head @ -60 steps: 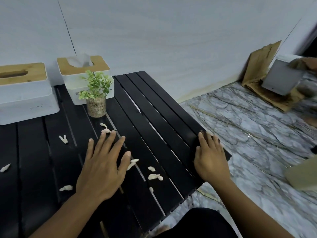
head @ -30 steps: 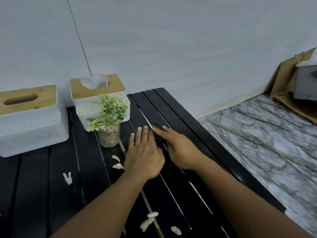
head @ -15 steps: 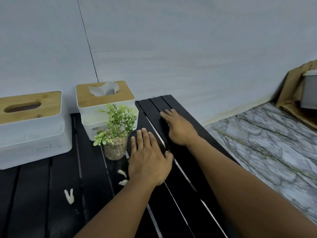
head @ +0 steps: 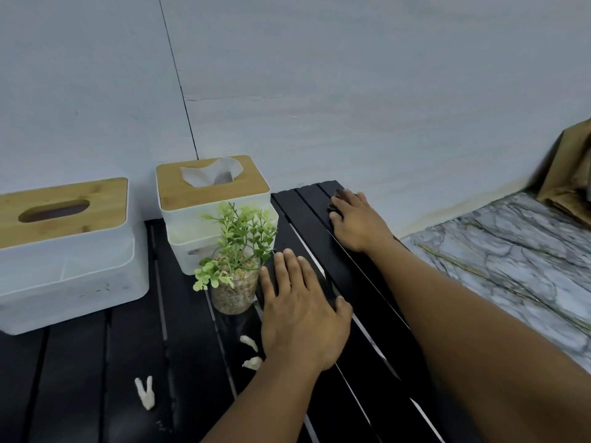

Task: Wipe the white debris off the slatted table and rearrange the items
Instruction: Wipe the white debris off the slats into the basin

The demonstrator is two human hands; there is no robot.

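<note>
Three bits of white debris (head: 248, 343) are lying in view on the desk (head: 80, 378): two are sitting just beside the heel of your left hand (head: 303, 314), and a forked one is lying well apart from them, nearer you and to the left.

You are resting that left hand flat on the slats with its fingers straight and gripping nothing, just beside the potted plant (head: 235, 266). You are stretching your right hand (head: 358, 219) out to the far end of the desk, near the wall. Something dark is showing under its fingertips, possibly a cloth, but the view there is too murky for me to tell whether you are gripping it or only pressing down.

By my reading, you are partway through the wiping. The right-hand slats are looking free of debris as far as they are showing, while the middle ones are waiting for a pass.

The rearranging is looking unstarted. The plant is standing right in front of the tissue box (head: 214, 199), and the empty box (head: 64, 251) is sitting to its left.
</note>
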